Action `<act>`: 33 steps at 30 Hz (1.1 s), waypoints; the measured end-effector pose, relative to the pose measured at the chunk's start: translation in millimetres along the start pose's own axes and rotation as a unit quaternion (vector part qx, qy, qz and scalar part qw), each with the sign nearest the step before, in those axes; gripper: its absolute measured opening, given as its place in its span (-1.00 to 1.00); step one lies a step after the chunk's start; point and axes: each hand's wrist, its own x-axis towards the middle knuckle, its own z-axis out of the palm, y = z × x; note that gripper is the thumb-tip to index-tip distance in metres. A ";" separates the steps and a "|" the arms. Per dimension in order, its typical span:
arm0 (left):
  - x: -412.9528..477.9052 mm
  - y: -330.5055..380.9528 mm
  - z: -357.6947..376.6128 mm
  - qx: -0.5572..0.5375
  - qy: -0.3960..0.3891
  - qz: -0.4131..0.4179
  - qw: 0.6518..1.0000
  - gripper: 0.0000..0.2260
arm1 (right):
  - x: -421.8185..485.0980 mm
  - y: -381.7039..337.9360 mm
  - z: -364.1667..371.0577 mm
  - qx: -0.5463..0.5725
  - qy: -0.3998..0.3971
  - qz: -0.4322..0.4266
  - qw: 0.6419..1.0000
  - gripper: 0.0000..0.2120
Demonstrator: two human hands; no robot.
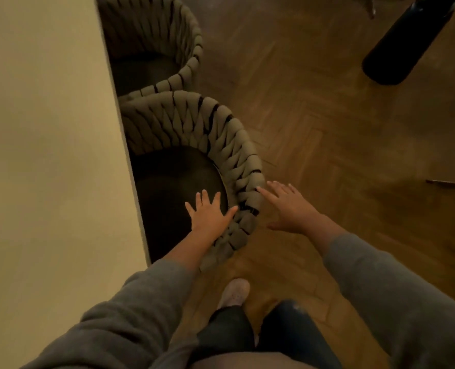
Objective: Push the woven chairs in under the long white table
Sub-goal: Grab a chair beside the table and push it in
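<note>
The long white table (48, 155) fills the left side of the view. Two chairs with woven olive backs stand at its right edge. The near woven chair (194, 129) has a dark round seat partly under the table. My left hand (209, 213) is spread with straight fingers over that seat, its thumb against the woven backrest. My right hand (287, 206) is open outside the backrest, fingertips touching the weave. The far woven chair (167, 30) sits further along the table edge, its seat partly hidden beneath the top.
Herringbone wood floor (327, 129) spreads to the right. A dark cylindrical object (405, 41) stands at the upper right. My legs and a light shoe (234, 291) are below, close behind the near chair.
</note>
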 end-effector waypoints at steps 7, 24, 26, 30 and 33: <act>45.3 44.3 -2.7 -0.096 -0.038 -0.121 0.987 -0.29 | 82.5 72.5 -38.3 -0.072 -0.002 -0.150 0.986 -0.06; 81.0 149.9 19.1 -0.428 0.014 -0.351 0.832 -0.17 | 247.9 130.2 -137.7 -0.301 -0.056 -0.443 0.843 -0.05; 93.8 148.2 17.2 -0.375 -0.016 -0.368 0.851 -0.18 | 267.5 117.7 -140.4 -0.314 -0.059 -0.470 0.823 -0.07; 111.2 142.9 17.6 -0.332 -0.034 -0.365 0.869 -0.38 | 300.8 92.3 -149.5 -0.384 -0.084 -0.509 0.766 -0.22; 114.3 143.4 18.5 -0.346 -0.015 -0.364 0.865 -0.47 | 325.9 71.5 -160.7 -0.438 -0.089 -0.525 0.725 -0.36</act>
